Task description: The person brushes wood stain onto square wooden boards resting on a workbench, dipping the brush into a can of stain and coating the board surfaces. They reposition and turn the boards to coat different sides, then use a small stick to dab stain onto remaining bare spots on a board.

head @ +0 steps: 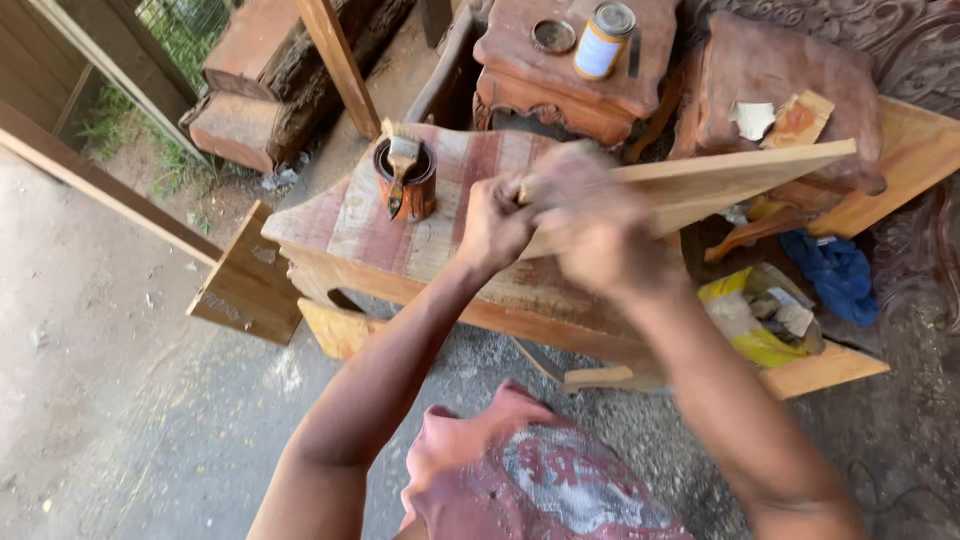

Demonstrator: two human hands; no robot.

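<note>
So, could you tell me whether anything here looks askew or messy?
The paintbrush lies across the rim of the open rusty tin, handle hanging over the side, on the streaked workbench. A blue rag lies crumpled on the ground. The left hand grips the plank; the right hand is blurred.

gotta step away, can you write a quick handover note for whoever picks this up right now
Left hand: closed on the near end of the wooden plank, holding it over the workbench.
Right hand: on the same plank, blurred with motion; whether it holds anything cannot be told.
Things: a tin with a brush resting across it stands on the bench, left of the hands. A capped can stands on the carved stool behind.
Done: plank is in hand and being rubbed.
Left: how far along the plank's surface is cannot be told.
</note>
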